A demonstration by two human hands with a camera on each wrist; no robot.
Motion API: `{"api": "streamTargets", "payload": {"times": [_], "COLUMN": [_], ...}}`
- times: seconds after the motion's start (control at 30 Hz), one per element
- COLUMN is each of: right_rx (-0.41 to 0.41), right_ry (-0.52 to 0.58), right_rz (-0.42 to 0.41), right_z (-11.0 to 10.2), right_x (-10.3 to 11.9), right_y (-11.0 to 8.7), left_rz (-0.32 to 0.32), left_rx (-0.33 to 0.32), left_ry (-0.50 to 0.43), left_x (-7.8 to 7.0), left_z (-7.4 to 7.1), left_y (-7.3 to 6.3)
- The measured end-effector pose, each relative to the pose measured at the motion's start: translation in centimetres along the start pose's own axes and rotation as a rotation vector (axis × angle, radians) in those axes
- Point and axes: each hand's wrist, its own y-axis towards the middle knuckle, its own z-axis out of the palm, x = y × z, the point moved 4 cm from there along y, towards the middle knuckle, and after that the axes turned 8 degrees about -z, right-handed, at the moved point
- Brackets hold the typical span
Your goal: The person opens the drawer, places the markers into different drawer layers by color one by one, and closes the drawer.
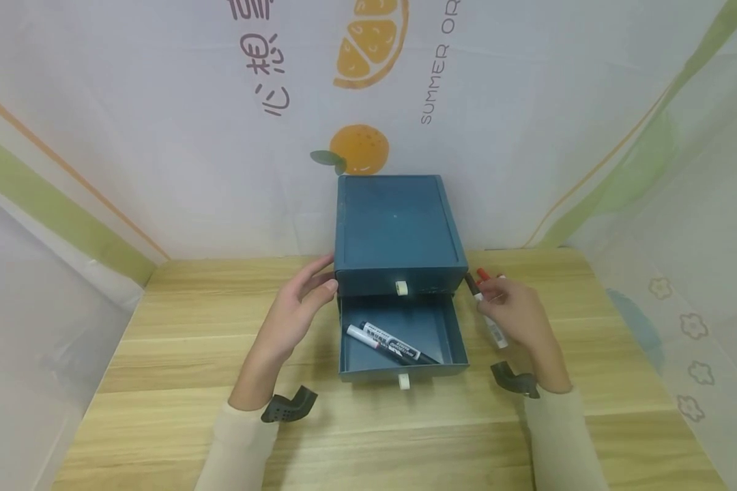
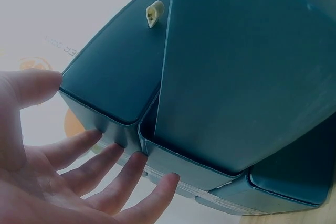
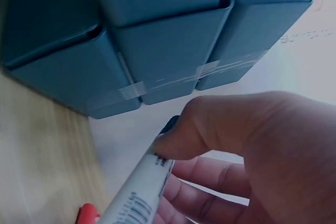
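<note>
A blue drawer unit [image 1: 396,221] stands in the middle of the table with one drawer [image 1: 458,334] pulled out. Two markers [image 1: 393,342] with white and black parts lie crossing each other in that drawer. My left hand [image 1: 291,310] rests along the unit's left side; in the left wrist view the fingers [image 2: 123,182] are spread, fingertips at the side wall. To the right of the unit, my right hand [image 1: 518,310] pinches a white marker [image 3: 139,190] with a dark cap and a barcode between thumb and fingers. Close by shows a red-capped marker [image 1: 482,274], partly hidden by that hand.
In the left wrist view the top drawer [image 2: 113,61] is pushed in, with a pale pull tab [image 2: 154,13]. Clear tape [image 3: 173,80] runs across the unit's right side. A printed white curtain [image 1: 497,157] hangs right behind the unit, at the wooden table's [image 1: 368,436] back edge.
</note>
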Motion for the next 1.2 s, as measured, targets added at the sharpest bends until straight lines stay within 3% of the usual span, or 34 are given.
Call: {"api": "streamTargets", "payload": {"times": [0.83,1.2], "right_rx": [-0.134,-0.21], "right_ry": [-0.014,0.003], "right_rz": [-0.059,-0.159], "right_z": [-3.5,-4.4], "right_x": [5.3,7.9], "right_y": [-2.3,-3.3], "left_rz": [-0.011,-0.004], "left_rx": [0.001,0.004], "left_ry": [0.002,-0.002], "left_x": [-0.1,-0.2], "left_z": [0.1,0.1], "left_y": [0.0,-0.1]}}
